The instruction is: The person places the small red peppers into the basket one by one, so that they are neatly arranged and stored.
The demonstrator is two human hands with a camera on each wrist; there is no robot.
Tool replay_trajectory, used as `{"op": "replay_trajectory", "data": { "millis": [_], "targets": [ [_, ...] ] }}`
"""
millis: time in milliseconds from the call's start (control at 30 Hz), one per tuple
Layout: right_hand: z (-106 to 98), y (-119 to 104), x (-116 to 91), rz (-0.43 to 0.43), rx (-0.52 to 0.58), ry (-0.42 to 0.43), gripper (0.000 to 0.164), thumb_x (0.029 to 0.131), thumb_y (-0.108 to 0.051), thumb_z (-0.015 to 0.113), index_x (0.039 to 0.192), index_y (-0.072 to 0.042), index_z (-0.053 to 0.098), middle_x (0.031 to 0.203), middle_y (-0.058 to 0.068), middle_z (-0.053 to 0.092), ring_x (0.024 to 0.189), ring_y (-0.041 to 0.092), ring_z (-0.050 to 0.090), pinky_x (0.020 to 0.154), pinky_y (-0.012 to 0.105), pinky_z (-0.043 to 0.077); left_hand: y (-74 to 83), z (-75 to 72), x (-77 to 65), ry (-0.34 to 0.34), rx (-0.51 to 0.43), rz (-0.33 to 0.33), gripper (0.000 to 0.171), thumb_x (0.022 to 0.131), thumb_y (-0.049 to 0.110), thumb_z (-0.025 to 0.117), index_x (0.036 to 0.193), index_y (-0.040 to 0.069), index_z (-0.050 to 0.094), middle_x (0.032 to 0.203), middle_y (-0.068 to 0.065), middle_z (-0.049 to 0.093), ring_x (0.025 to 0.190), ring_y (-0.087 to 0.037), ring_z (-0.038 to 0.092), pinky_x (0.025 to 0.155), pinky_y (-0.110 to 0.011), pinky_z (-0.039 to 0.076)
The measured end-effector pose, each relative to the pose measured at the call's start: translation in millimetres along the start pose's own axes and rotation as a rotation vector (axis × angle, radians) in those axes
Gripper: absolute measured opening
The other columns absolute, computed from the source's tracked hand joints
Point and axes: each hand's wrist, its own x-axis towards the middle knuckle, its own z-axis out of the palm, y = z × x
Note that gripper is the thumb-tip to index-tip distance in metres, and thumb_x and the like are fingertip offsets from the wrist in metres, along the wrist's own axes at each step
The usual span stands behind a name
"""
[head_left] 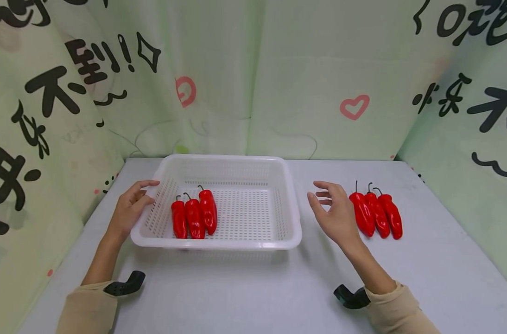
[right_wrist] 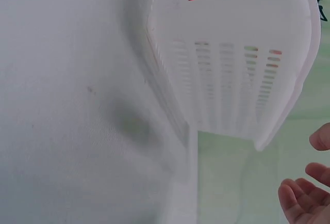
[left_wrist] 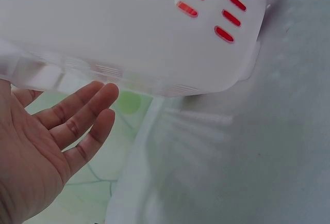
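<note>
A white plastic basket [head_left: 293,234] with slotted sides stands on the table. Three red peppers [head_left: 194,215] with green stems lie side by side in its left part. At the basket's left rim, my left hand [head_left: 130,206] holds the edge with thumb and index finger, while the other fingers [left_wrist: 87,126] stretch below the rim in the left wrist view. My right hand [head_left: 332,211] hovers to the right of the basket, fingers loosely bent and nothing between them. Just beyond it, three more red peppers [head_left: 376,213] lie on the table.
The pale table [head_left: 245,292] is bounded by light green curtains [head_left: 303,74] with dark lettering at the back and both sides. The basket's right wall [right_wrist: 232,22] rises near my right hand. Dark wrist devices [head_left: 126,284] sit by both sleeves.
</note>
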Motion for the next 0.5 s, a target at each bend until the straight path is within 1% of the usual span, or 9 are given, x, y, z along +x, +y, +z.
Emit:
{"op": "replay_trajectory", "data": {
  "millis": [200,367,500],
  "targets": [
    [-7,15,0,0.018,-0.034,0.027,0.040,0.095,-0.010,0.070,0.131,0.004,0.060,0.130,0.023,0.061,0.106,0.041,0.067,0.086,0.056,0.058,1.5,0.0,-0.9,-0.001,0.008,-0.010,0.043,0.102,0.017,0.047,0.145,0.010,0.053,0.130,-0.026,0.062,0.086,-0.008,0.066,0.071,-0.025,0.059],
    [-11,25,-1,0.067,-0.080,0.029,0.041,0.096,-0.014,0.068,0.133,0.003,0.060,0.132,0.024,0.060,0.107,0.041,0.066,0.087,0.058,0.058,2.5,0.0,-0.6,0.001,0.013,-0.014,0.044,0.102,0.017,0.048,0.145,0.011,0.053,0.132,-0.026,0.062,0.087,-0.010,0.066,0.071,-0.025,0.060],
    [-14,36,-1,0.086,-0.122,0.043,0.041,0.097,-0.015,0.067,0.133,0.003,0.060,0.128,0.025,0.060,0.106,0.042,0.066,0.087,0.059,0.057,2.4,0.3,-0.9,0.004,0.014,-0.016,0.044,0.102,0.017,0.048,0.145,0.011,0.053,0.133,-0.026,0.061,0.087,-0.011,0.066,0.071,-0.026,0.060]
  ]
}}
